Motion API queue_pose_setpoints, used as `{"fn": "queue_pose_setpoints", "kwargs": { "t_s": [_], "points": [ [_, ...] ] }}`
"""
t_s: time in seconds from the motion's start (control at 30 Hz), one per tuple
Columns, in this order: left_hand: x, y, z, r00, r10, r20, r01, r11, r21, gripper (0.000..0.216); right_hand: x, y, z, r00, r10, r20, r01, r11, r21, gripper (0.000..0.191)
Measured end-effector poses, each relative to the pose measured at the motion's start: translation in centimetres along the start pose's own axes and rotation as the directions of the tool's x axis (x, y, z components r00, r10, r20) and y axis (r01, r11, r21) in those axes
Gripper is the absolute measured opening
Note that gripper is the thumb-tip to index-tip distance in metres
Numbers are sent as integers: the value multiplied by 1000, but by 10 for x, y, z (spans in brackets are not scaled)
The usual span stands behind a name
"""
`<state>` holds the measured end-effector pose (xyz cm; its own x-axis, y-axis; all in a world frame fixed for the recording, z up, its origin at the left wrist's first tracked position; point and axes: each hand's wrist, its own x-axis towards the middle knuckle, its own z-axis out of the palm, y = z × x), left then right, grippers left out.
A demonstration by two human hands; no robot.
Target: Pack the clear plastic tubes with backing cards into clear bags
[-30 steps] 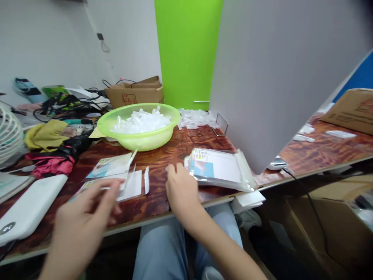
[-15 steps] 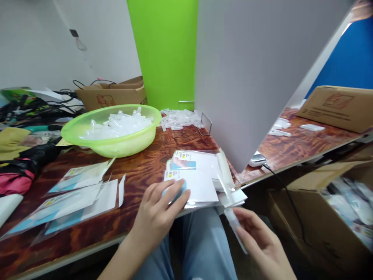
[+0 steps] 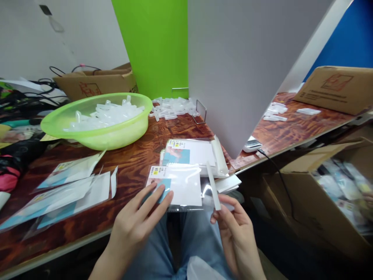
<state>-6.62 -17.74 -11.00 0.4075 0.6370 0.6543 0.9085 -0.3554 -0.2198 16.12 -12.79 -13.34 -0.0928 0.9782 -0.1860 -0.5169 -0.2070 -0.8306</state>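
Pale blue, denim-like trousers [image 3: 201, 237] are worn, with forearms [image 3: 112, 249] and fingers [image 3: 153, 202] bare

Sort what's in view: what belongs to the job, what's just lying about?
Likely in use:
- clear bag with printed card
- stacked bags beyond it
- bags laid out at left

Likely just lying about:
- left carton
- tangled cables
- pink fabric

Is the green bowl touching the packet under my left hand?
Apart. The head view shows brown tabletop running between the green bowl and the packet.

Packing workshop, evidently: clear flat plastic packets [image 3: 186, 186]; round green plastic basin [image 3: 119, 137] of whitish plastic pieces [image 3: 109, 112], 10 o'clock.
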Motion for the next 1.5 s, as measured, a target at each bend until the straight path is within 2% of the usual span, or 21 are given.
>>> {"fn": "queue_pose_setpoints", "kwargs": {
  "t_s": [0.1,0.23,0.37,0.47,0.53,0.57,0.6,0.67,0.7,0.73,0.77,0.8,0.83,0.87,0.93,1.03,1.1,1.17,1.27,1.4,1.5],
  "points": [
    [-2,2,0,1000,0,4,1,999,-43,44,0,4,-3,996,-84,-6,84,996,-6,17],
    [-2,3,3,1000,14,4,-13,995,-96,42,1,10,-1,966,-238,102,247,966,-77,11],
    [-6,8,7,999,-9,-32,4,986,-166,44,1,16,3,975,-194,107,207,971,-120,15],
    [-10,20,9,991,-122,-47,102,946,-309,43,-1,18,6,987,-134,95,144,984,-107,20],
    [-6,33,9,954,-294,-64,237,865,-442,38,-3,18,11,983,-100,156,121,984,-128,20],
    [-1,41,7,893,-437,-106,329,795,-510,37,-5,18,14,979,-91,184,120,981,-150,18],
    [7,48,6,786,-596,-161,412,701,-582,37,-8,18,19,973,-89,214,127,977,-171,16],
    [28,60,1,411,-869,-276,486,465,-740,56,-14,20,30,950,-116,289,165,975,-151,9],
    [38,64,-1,232,-937,-262,465,344,-816,69,-17,22,36,934,-150,324,195,975,-108,8],
    [47,66,-4,83,-979,-187,410,205,-889,78,-20,25,41,915,-188,357,227,971,-71,10],
    [54,65,-7,-32,-998,-58,338,44,-940,79,-22,28,45,892,-220,394,262,964,-55,14],
    [59,64,-9,-113,-987,114,256,-140,-956,73,-24,32,48,869,-249,427,302,951,-61,19],
    [62,61,-12,-156,-938,311,171,-336,-926,64,-25,35,50,846,-276,456,348,934,-81,25],
    [63,58,-16,-162,-856,490,99,-508,-855,57,-25,37,51,815,-311,490,405,909,-96,31],
    [60,55,-22,-84,-695,714,12,-717,-697,52,-21,41,52,727,-408,553,532,844,-75,40],
    [52,61,-28,81,-649,757,-82,-761,-644,49,-13,42,55,618,-548,564,667,745,-8,41],
    [46,68,-28,131,-664,736,-158,-747,-646,49,-10,38,61,597,-579,556,713,700,-37,36],
    [42,74,-26,147,-663,734,-204,-747,-633,45,-7,33,69,593,-567,573,729,680,-81,33],
    [40,77,-21,109,-705,701,-251,-702,-666,33,-2,26,79,577,-458,676,700,704,-121,35],
    [46,63,-22,-27,-692,721,-332,-674,-659,29,7,20,87,475,-229,850,704,678,-210,41],
    [50,40,-22,-100,-721,686,-292,-638,-713,32,14,15,86,461,-160,873,697,674,-244,46]
  ]
}}
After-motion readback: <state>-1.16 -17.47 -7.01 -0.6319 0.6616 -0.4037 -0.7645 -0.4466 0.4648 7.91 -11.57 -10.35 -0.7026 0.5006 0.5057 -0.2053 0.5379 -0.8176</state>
